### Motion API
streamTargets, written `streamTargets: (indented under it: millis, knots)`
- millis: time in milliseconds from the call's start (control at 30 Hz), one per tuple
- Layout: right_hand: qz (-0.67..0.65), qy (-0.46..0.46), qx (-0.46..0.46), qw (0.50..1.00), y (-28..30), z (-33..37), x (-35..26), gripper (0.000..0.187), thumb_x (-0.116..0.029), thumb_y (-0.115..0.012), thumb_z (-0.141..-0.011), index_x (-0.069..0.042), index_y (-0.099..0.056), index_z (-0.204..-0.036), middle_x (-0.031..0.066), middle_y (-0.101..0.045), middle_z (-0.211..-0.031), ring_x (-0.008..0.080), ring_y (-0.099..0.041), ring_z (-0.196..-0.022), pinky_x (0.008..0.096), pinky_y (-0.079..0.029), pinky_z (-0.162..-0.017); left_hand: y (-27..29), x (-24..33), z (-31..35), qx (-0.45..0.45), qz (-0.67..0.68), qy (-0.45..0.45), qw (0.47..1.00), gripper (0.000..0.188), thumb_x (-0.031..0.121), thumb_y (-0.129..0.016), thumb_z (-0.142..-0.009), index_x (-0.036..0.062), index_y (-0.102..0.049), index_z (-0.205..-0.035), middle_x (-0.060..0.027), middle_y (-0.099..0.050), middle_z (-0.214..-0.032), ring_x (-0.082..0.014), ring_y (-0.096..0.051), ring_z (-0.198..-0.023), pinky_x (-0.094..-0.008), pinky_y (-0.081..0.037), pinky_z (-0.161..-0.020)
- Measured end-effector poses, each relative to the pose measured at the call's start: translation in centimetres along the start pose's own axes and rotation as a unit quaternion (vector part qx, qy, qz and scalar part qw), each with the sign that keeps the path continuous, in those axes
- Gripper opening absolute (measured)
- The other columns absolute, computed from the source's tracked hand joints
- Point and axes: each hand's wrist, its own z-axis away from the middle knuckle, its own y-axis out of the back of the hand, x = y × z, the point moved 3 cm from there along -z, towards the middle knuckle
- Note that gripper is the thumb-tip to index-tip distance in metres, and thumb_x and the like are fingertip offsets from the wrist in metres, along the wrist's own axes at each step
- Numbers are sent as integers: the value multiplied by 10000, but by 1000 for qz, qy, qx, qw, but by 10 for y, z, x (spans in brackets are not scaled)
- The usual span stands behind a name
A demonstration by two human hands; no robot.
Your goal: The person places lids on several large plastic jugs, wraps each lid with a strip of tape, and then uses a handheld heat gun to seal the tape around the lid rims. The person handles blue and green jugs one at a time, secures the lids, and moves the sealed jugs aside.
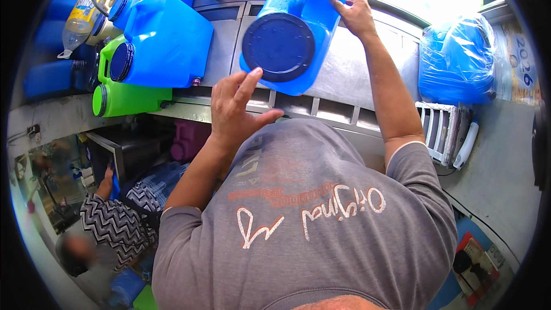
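A blue plastic water jug (330, 40) lies on the metal counter in front of me, its wide dark blue screw cap (279, 46) facing me and its moulded handle on top. At its far right edge, my right hand (358, 16) grips the jug with bent fingers and thumb. My left hand (234, 103) is at the near left of the cap, thumb and index finger spread apart. The index fingertip is at the cap's lower rim; whether it touches, I cannot tell. Nothing shows in the left hand.
Left on the counter, another blue jug (169, 40) rests on a green jug (138, 95), beside a plastic bottle (83, 20). A plastic-wrapped blue jug (456, 60) stands right, above a white slatted rack (439, 132). A person in a zigzag-patterned top (115, 224) is at lower left.
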Motion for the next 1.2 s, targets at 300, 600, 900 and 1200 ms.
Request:
streamTargets:
  millis: [300, 600, 900, 1200]
  knots:
    - [-96, 178, 55, 978, 28, 55, -91, 670, -461, -788, -843, -66, -577, -1343, 185, -589, -1351, 348, -563, -1275, 447, -461, -1061, -60, -20, -30, 129, 197, 12, 972, 1491, 616, -923, -514, 42, -55, -1582, -288, -350, -1514, -461, -443, -1345, -503, -404, -1098]
    - [218, 327, -179, 902, 33, 103, -176, 848, -458, -894, -657, -260, -563, -1412, 134, -431, -1541, 379, -400, -1424, 606, -358, -1125, -67, -20, -52, 25, 204, 1, 979, 1530, 541, -962, -511, 137, 35, -1600, -245, -437, -1470, -394, -522, -1313, -486, -462, -1079]
    - [170, 296, -196, 919, 65, 83, -175, 717, -308, -866, -715, -174, -588, -1362, 159, -551, -1423, 351, -538, -1316, 514, -436, -1088, -78, -2, -54, 53, 117, 53, 990, 1503, 565, -962, -494, 86, -48, -1587, -236, -511, -1354, -383, -560, -1207, -480, -475, -1010]
    - [56, 269, 14, 961, 105, 54, -121, 458, -41, -746, -793, -121, -661, -1236, 126, -716, -1148, 281, -727, -994, 356, -594, -862, -85, -1, -57, 60, 116, 30, 991, 1505, 547, -971, -490, 81, -58, -1591, -236, -489, -1414, -400, -528, -1276, -484, -446, -1061]
